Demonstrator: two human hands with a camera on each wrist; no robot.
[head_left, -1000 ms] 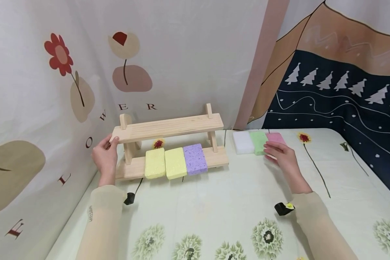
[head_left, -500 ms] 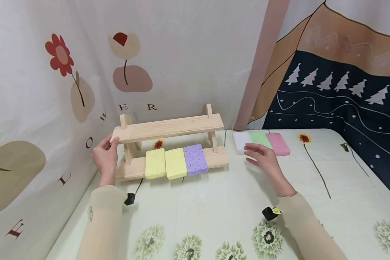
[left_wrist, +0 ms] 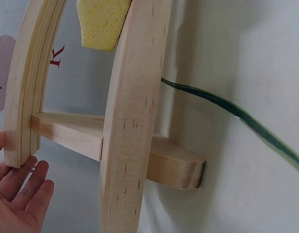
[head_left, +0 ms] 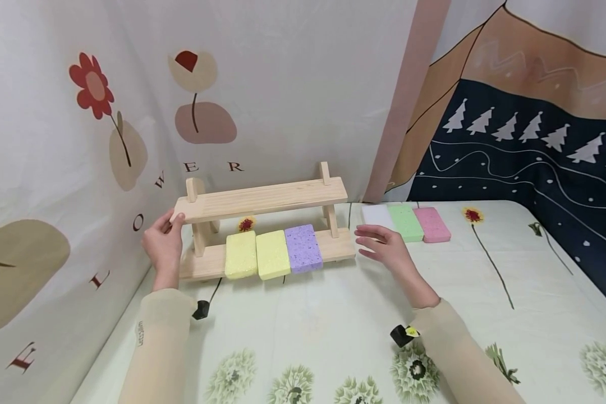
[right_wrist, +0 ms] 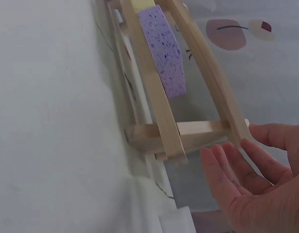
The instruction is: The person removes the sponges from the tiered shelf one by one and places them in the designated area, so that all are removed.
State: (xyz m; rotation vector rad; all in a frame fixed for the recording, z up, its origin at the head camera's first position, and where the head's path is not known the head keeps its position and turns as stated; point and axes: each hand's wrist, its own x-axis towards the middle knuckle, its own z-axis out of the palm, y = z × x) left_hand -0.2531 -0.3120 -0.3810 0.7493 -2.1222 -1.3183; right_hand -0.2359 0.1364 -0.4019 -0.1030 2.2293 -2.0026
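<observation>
A two-tier wooden shelf (head_left: 262, 197) stands at the back left. My left hand (head_left: 164, 247) pinches the left end of its upper board, thumb on top and fingers beneath; the left wrist view shows the fingers (left_wrist: 37, 191) under that end. Leaning on the lower board are two yellow sponges (head_left: 240, 255) and a speckled purple sponge (head_left: 303, 248). My right hand (head_left: 391, 252) holds nothing, its fingers loosely extended just right of the lower board's end. In the head view it overlaps the lower edge of a white sponge (head_left: 376, 214).
Beside the white sponge lie a green sponge (head_left: 405, 222) and a pink sponge (head_left: 432, 224) in a row on the flower-printed tablecloth (head_left: 313, 325). A printed curtain (head_left: 303, 84) hangs close behind the shelf. The left side is bounded by another stretch of curtain.
My right hand has moved left from the pink sponge, past the green and white ones, toward the shelf, uncovering the pink and green sponges. My left hand keeps its grip on the board.
</observation>
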